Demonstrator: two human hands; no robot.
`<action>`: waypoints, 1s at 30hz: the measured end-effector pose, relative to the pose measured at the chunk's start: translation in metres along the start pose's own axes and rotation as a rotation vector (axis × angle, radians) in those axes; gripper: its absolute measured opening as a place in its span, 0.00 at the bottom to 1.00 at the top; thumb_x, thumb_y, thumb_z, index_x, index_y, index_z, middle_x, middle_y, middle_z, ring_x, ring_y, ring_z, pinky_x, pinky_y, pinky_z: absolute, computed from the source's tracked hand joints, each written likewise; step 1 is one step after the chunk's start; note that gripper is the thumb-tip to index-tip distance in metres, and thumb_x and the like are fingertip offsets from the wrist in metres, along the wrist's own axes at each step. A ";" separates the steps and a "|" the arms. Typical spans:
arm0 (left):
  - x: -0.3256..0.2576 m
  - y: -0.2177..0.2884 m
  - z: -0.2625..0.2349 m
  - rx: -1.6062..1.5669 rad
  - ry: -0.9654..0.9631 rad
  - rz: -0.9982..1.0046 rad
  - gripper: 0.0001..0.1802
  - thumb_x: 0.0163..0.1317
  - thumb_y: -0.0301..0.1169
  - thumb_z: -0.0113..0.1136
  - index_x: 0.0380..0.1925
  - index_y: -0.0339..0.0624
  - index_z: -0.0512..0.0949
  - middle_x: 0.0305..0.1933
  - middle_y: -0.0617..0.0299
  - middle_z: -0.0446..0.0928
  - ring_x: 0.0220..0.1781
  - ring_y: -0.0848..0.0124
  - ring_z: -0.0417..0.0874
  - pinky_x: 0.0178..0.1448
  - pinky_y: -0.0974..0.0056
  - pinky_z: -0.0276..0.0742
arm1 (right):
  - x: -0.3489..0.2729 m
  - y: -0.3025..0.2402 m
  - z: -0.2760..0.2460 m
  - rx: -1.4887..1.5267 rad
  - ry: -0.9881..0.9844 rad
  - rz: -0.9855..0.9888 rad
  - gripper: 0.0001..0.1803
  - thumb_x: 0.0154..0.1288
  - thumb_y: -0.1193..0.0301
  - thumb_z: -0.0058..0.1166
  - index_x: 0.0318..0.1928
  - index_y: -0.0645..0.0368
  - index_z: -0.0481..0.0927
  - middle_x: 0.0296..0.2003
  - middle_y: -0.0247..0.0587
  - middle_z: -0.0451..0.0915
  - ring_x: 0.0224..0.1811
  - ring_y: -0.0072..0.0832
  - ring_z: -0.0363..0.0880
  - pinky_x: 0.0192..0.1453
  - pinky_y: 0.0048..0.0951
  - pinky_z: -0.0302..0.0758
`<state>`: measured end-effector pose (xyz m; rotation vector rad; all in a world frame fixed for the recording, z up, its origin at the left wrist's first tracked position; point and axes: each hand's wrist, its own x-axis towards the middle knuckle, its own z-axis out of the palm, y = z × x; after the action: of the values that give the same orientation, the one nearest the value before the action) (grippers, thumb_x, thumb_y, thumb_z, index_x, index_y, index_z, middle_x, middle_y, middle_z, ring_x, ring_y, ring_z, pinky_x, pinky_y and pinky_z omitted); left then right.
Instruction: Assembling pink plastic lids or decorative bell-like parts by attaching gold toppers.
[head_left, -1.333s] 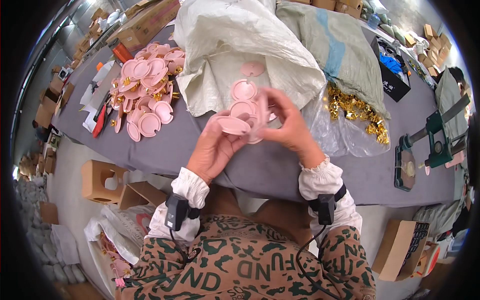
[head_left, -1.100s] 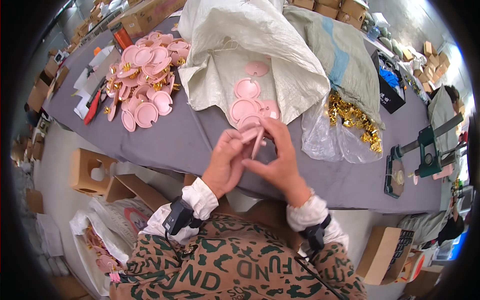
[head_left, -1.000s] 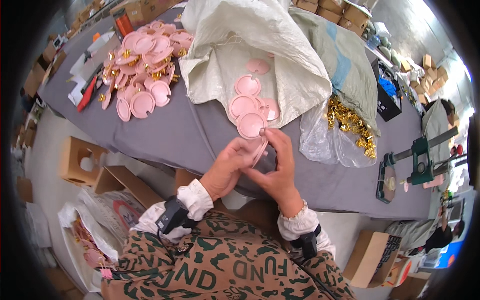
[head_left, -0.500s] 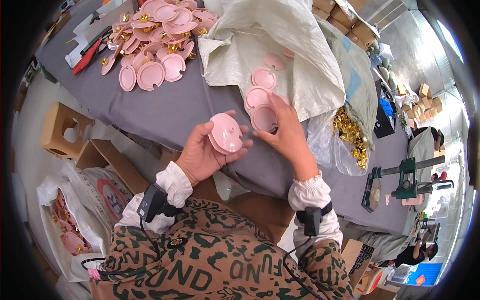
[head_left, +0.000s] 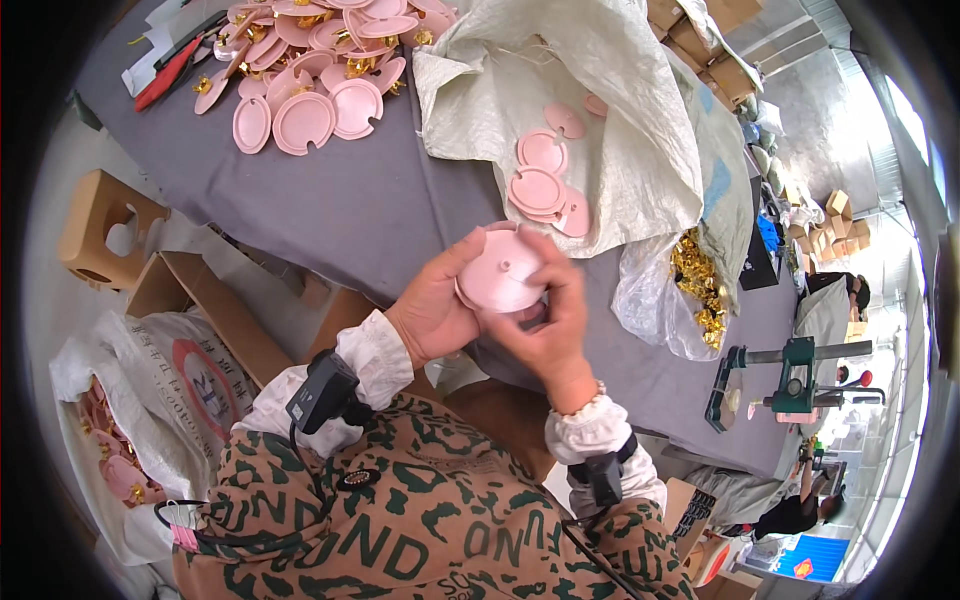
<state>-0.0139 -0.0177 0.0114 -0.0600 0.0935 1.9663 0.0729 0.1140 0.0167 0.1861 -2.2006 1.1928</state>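
Note:
Several round pink plastic lids [head_left: 503, 275], stacked face to face, are held in front of me over the near table edge. My left hand [head_left: 432, 312] grips the stack from its left side, thumb on the rim. Around the right side closes my right hand [head_left: 548, 335], its fingers slightly blurred. A small raised knob shows in the middle of the uppermost lid. Just beyond, loose pink lids [head_left: 540, 190] with notched rims lie at the mouth of a white woven sack [head_left: 640, 160]. At the far left is a heap of pink lids [head_left: 303, 122] with gold pieces among them.
A clear plastic bag of gold pieces [head_left: 697, 285] lies right of the sack. Farther right stands a green hand press [head_left: 797, 375]. A red-handled tool [head_left: 165, 80] rests at far left. Below the table's left side are a cardboard box [head_left: 185, 290] and a sack of pink lids [head_left: 125, 475].
My right hand has moved left from the sack's mouth, bringing a lid to the ones in my left hand. Both hands now meet around the stack. The view has shifted slightly.

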 end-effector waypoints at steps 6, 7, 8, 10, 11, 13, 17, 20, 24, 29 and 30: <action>-0.005 0.012 -0.019 0.183 -0.035 0.039 0.30 0.62 0.34 0.58 0.64 0.51 0.63 0.60 0.52 0.71 0.56 0.56 0.77 0.53 0.52 0.77 | 0.034 0.016 -0.035 -0.063 -0.102 0.279 0.26 0.48 0.68 0.69 0.48 0.59 0.75 0.58 0.47 0.76 0.64 0.44 0.71 0.67 0.38 0.67; -0.004 0.010 -0.019 0.180 -0.039 0.027 0.30 0.62 0.34 0.58 0.64 0.51 0.63 0.60 0.52 0.71 0.56 0.56 0.77 0.53 0.52 0.77 | 0.047 0.023 -0.038 -0.072 -0.095 0.285 0.26 0.48 0.68 0.69 0.48 0.59 0.75 0.58 0.47 0.76 0.64 0.44 0.71 0.67 0.38 0.67; -0.003 0.010 -0.020 0.179 -0.048 0.032 0.30 0.62 0.34 0.59 0.64 0.52 0.62 0.61 0.51 0.70 0.57 0.56 0.77 0.53 0.52 0.78 | 0.065 0.032 -0.039 -0.329 -0.143 0.160 0.24 0.50 0.69 0.66 0.50 0.58 0.77 0.56 0.47 0.77 0.64 0.44 0.72 0.66 0.38 0.68; 0.000 0.010 -0.021 0.185 -0.062 0.038 0.31 0.62 0.35 0.59 0.64 0.53 0.62 0.61 0.50 0.70 0.58 0.55 0.76 0.53 0.52 0.78 | 0.081 0.049 -0.042 -0.586 -0.183 0.027 0.23 0.53 0.69 0.64 0.51 0.58 0.79 0.55 0.47 0.79 0.63 0.44 0.73 0.66 0.37 0.68; 0.001 0.009 -0.021 0.175 -0.075 0.020 0.31 0.62 0.36 0.60 0.65 0.53 0.62 0.62 0.50 0.70 0.59 0.55 0.76 0.54 0.52 0.77 | 0.080 0.064 -0.044 -0.642 -0.299 0.018 0.21 0.54 0.70 0.62 0.51 0.57 0.80 0.54 0.47 0.79 0.63 0.44 0.73 0.66 0.37 0.69; 0.001 0.009 -0.023 0.167 -0.082 0.011 0.31 0.62 0.37 0.60 0.65 0.53 0.62 0.62 0.50 0.69 0.60 0.54 0.75 0.55 0.52 0.77 | 0.075 0.079 -0.045 -0.688 -0.420 0.004 0.20 0.55 0.72 0.60 0.51 0.56 0.82 0.53 0.48 0.80 0.63 0.44 0.72 0.66 0.37 0.69; -0.001 0.009 -0.025 0.145 -0.083 0.031 0.30 0.65 0.42 0.58 0.65 0.52 0.62 0.63 0.50 0.69 0.60 0.54 0.75 0.56 0.50 0.76 | 0.069 0.083 -0.041 -0.331 -0.252 0.284 0.15 0.59 0.72 0.58 0.48 0.56 0.84 0.56 0.48 0.79 0.65 0.41 0.71 0.66 0.34 0.68; 0.000 0.009 -0.026 0.114 -0.087 0.038 0.29 0.66 0.44 0.56 0.65 0.51 0.62 0.63 0.50 0.69 0.61 0.54 0.75 0.57 0.49 0.76 | 0.062 0.073 -0.044 -0.115 -0.074 0.391 0.14 0.66 0.73 0.55 0.51 0.59 0.82 0.54 0.46 0.80 0.62 0.33 0.74 0.62 0.29 0.70; 0.004 0.006 -0.026 0.096 -0.101 0.007 0.29 0.67 0.45 0.54 0.65 0.50 0.63 0.65 0.52 0.68 0.62 0.54 0.73 0.59 0.46 0.74 | 0.041 0.006 -0.044 0.337 0.206 0.430 0.19 0.70 0.76 0.51 0.60 0.63 0.73 0.51 0.40 0.78 0.50 0.21 0.77 0.54 0.24 0.74; -0.005 -0.011 -0.003 0.332 0.002 -0.002 0.29 0.67 0.45 0.55 0.65 0.50 0.62 0.64 0.55 0.68 0.64 0.57 0.72 0.63 0.43 0.72 | 0.002 -0.005 -0.007 0.004 0.077 0.294 0.14 0.62 0.74 0.56 0.50 0.58 0.80 0.45 0.42 0.76 0.50 0.35 0.74 0.58 0.33 0.70; -0.003 -0.015 -0.003 0.435 0.020 0.028 0.29 0.67 0.46 0.55 0.64 0.50 0.62 0.63 0.55 0.69 0.64 0.58 0.72 0.64 0.43 0.71 | -0.003 -0.006 -0.007 -0.136 0.139 0.190 0.14 0.61 0.73 0.57 0.48 0.57 0.81 0.44 0.43 0.76 0.49 0.38 0.73 0.58 0.35 0.68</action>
<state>0.0010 -0.0145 0.0079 0.2074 0.5341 1.9325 0.0812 0.1153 0.0219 -0.1609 -2.2037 1.1145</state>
